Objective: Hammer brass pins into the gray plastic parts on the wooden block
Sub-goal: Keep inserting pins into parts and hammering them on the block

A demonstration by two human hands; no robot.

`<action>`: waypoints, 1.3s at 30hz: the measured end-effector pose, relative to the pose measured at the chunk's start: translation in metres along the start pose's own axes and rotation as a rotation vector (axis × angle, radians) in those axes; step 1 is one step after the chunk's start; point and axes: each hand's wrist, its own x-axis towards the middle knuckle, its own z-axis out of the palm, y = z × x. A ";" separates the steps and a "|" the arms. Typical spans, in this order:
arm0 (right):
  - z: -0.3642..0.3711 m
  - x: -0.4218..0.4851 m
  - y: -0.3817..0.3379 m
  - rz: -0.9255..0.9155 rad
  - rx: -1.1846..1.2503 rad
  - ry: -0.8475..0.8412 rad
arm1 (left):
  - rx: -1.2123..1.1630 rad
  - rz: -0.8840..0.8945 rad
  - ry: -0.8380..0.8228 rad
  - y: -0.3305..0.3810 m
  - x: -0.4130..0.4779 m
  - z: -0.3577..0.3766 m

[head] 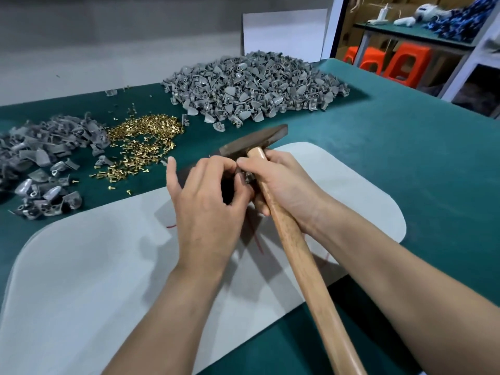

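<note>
Right hand: grip closed round the wooden handle of the hammer, just below its dark metal head, which lies tilted over the far edge of the white sheet.

Left hand: thumb spread out, fingers bent, and their tips meet the right thumb on a small gray part. This grip is narrow and pinches that part.

The wooden block is covered by both hands and cannot be made out.

Loose brass pins lie heaped on the green table, to the left beyond the hands. A small pile of gray parts lies just left of the pins. A large pile lies further back.
</note>
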 end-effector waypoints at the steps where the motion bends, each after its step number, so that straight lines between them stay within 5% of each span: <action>1: 0.001 0.000 0.001 0.005 -0.029 0.016 | 0.016 0.011 -0.007 0.000 0.000 0.000; 11: 0.000 0.000 0.000 0.023 -0.101 -0.008 | 0.071 0.033 -0.088 0.003 0.000 0.000; 23: -0.001 0.000 -0.008 0.017 -0.036 -0.054 | -0.163 -0.025 0.034 0.001 -0.001 0.003; 29: -0.043 0.020 -0.010 -0.096 -0.329 0.283 | -0.489 -0.377 0.088 -0.010 0.003 0.003; 32: -0.067 0.033 0.001 0.011 -0.521 0.488 | -0.560 -0.404 0.064 -0.005 0.004 0.002; 39: -0.081 0.033 -0.008 0.184 -1.267 0.602 | -0.540 -0.463 -0.005 -0.005 0.003 0.001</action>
